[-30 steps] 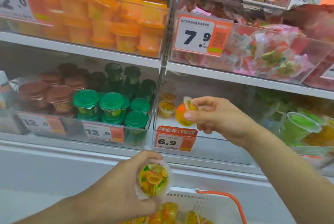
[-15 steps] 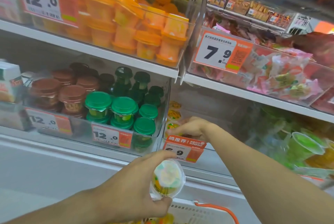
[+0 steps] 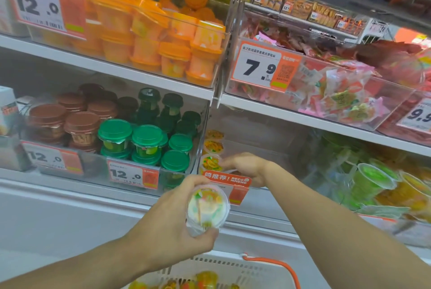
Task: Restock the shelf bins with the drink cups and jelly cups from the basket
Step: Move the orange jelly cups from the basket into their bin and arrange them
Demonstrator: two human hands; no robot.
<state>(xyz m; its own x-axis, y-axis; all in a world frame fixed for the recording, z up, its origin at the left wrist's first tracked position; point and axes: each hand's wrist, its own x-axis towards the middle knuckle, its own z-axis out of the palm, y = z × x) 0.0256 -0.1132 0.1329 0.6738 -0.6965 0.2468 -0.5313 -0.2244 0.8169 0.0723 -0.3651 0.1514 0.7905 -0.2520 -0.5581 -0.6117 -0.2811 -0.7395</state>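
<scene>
Left hand (image 3: 168, 221) still grips a jelly cup (image 3: 208, 207), fingers curled round its rim, foil lid facing the camera, held above the basket (image 3: 233, 265); it sits slightly higher than half a second ago. Right hand (image 3: 247, 167) stays inside the clear shelf bin (image 3: 256, 139), fingers now resting beside the front jelly cup (image 3: 211, 162) of a row of three; whether they pinch it, cannot tell.
</scene>
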